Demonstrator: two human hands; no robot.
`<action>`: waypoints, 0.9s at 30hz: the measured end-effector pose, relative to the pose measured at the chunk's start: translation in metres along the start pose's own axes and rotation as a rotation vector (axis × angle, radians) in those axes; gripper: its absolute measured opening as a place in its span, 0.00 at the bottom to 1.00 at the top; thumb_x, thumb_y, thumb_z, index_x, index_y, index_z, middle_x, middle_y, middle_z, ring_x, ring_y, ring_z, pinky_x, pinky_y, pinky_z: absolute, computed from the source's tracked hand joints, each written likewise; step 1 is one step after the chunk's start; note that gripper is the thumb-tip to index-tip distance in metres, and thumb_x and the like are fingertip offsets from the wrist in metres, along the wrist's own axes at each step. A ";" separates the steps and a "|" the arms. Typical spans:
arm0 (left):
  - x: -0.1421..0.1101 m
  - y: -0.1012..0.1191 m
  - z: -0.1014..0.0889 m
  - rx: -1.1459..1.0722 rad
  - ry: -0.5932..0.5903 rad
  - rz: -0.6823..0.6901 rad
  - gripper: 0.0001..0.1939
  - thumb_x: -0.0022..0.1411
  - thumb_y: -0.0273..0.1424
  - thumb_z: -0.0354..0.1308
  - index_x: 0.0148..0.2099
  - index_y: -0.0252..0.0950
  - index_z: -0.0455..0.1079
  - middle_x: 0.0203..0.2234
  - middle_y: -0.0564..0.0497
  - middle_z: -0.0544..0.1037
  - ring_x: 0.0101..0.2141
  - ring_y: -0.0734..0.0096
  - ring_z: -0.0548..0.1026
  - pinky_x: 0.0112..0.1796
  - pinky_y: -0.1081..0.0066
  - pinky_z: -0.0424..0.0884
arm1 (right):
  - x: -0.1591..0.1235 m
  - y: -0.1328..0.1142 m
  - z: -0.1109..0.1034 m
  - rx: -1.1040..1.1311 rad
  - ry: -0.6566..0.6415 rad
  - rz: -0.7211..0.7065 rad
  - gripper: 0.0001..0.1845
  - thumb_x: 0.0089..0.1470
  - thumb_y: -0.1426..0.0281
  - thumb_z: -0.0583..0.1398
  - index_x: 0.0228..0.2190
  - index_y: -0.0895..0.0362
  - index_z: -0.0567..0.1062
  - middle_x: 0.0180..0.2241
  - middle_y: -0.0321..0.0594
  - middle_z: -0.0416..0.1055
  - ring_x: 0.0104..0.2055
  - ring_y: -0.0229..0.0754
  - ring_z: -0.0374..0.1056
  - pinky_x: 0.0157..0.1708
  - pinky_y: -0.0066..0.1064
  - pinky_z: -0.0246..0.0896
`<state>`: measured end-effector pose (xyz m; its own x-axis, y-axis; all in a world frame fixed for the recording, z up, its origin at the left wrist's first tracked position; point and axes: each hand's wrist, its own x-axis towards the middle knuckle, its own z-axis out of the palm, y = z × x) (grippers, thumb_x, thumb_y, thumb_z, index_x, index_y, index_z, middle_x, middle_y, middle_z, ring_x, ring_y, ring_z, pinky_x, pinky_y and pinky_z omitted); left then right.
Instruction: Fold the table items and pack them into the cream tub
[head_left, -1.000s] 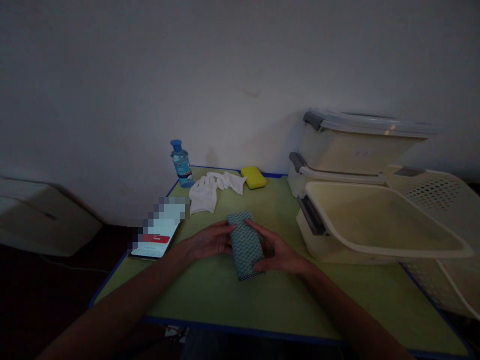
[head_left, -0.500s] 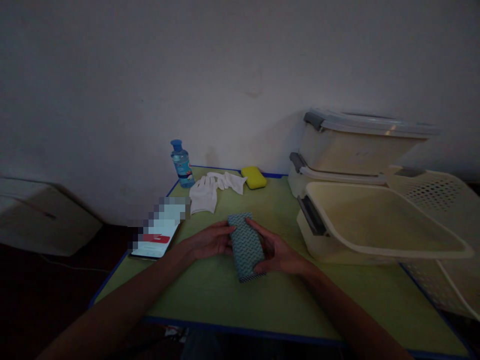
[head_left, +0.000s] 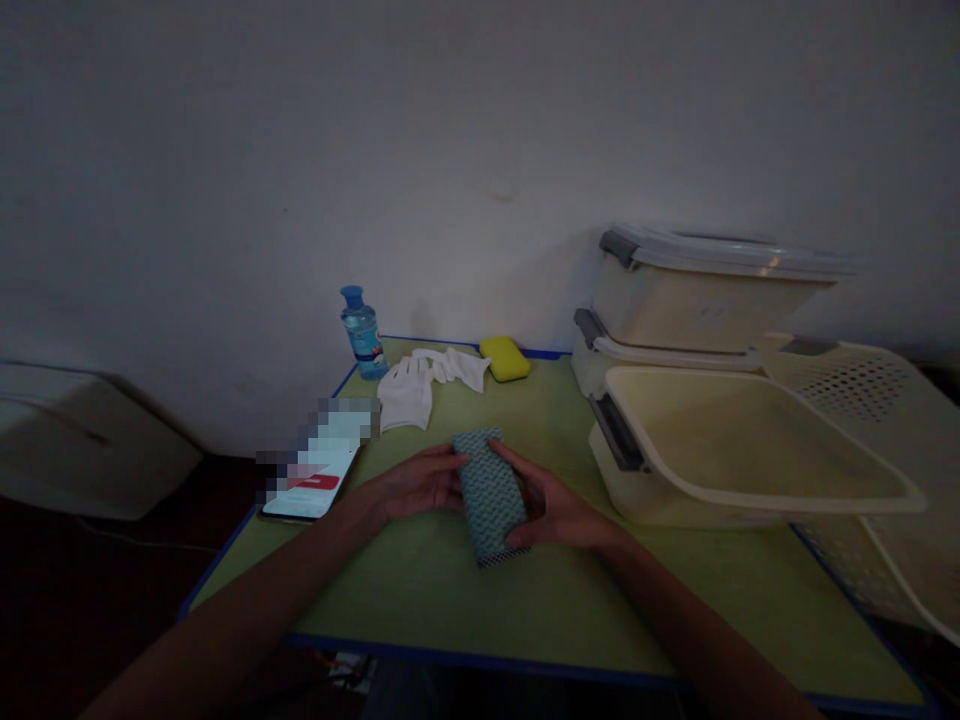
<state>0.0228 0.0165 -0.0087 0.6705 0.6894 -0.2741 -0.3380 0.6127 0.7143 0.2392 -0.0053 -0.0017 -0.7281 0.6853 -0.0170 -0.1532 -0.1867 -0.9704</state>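
Left hand [head_left: 424, 482] and right hand [head_left: 559, 510] pinching patterned cloth bundle [head_left: 491, 497] between them.

A rectangular, blue-green bundle with a pale zigzag pattern [head_left: 489, 500], apparently of folded fabric, is showing its broad patterned face upward. It is keeping a compact, flat-sided shape, with a narrow dark-and-white checked strip [head_left: 504, 559] running along its near end. Its long sides are running from near to far, the far end slanting slightly left. It is sitting between the left hand [head_left: 426, 480] and the right hand [head_left: 556, 510], over the middle of the green table [head_left: 442, 600]; whether its underside is touching the tabletop is unclear.
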 end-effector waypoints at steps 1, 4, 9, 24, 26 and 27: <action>0.000 0.000 -0.001 0.000 -0.007 0.007 0.15 0.55 0.29 0.59 0.45 0.32 0.63 0.32 0.46 0.76 0.32 0.67 0.75 0.36 0.66 0.68 | 0.000 0.000 0.000 -0.005 0.010 0.000 0.60 0.30 0.70 0.71 0.60 0.50 0.45 0.59 0.48 0.52 0.58 0.45 0.54 0.56 0.41 0.49; 0.001 0.002 -0.001 0.004 -0.040 0.029 0.14 0.56 0.30 0.58 0.45 0.33 0.64 0.32 0.46 0.76 0.31 0.67 0.75 0.36 0.66 0.68 | 0.000 0.000 0.000 -0.011 0.021 0.009 0.61 0.30 0.70 0.71 0.60 0.50 0.44 0.59 0.48 0.52 0.57 0.45 0.56 0.55 0.42 0.52; 0.000 0.004 0.003 0.057 -0.009 0.063 0.13 0.55 0.29 0.59 0.42 0.33 0.64 0.32 0.46 0.76 0.31 0.68 0.75 0.37 0.65 0.68 | 0.001 0.004 -0.003 -0.056 0.035 0.033 0.62 0.31 0.69 0.70 0.60 0.50 0.41 0.60 0.50 0.50 0.56 0.48 0.58 0.52 0.44 0.56; 0.002 -0.016 0.016 1.171 0.257 0.507 0.22 0.56 0.36 0.56 0.53 0.37 0.65 0.61 0.44 0.53 0.62 0.63 0.44 0.58 0.63 0.33 | -0.005 -0.002 -0.008 -1.216 0.210 -0.132 0.34 0.48 0.62 0.60 0.54 0.63 0.62 0.62 0.56 0.42 0.64 0.54 0.38 0.58 0.50 0.39; 0.002 -0.016 0.017 1.197 0.259 0.492 0.22 0.56 0.37 0.55 0.53 0.38 0.64 0.61 0.45 0.53 0.62 0.62 0.42 0.58 0.61 0.29 | -0.004 -0.001 -0.007 -1.271 0.223 -0.154 0.33 0.48 0.63 0.59 0.54 0.61 0.62 0.61 0.54 0.45 0.63 0.53 0.40 0.58 0.50 0.41; 0.004 -0.013 0.016 1.208 0.254 0.485 0.22 0.56 0.38 0.55 0.53 0.39 0.64 0.61 0.45 0.54 0.62 0.61 0.42 0.58 0.60 0.28 | -0.004 0.000 -0.007 -1.293 0.235 -0.164 0.32 0.49 0.63 0.59 0.54 0.60 0.62 0.61 0.53 0.47 0.63 0.52 0.41 0.58 0.50 0.42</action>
<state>0.0407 0.0047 -0.0087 0.4635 0.8729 0.1522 0.3782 -0.3502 0.8569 0.2466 -0.0032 -0.0032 -0.6099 0.7648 0.2076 0.6107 0.6206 -0.4919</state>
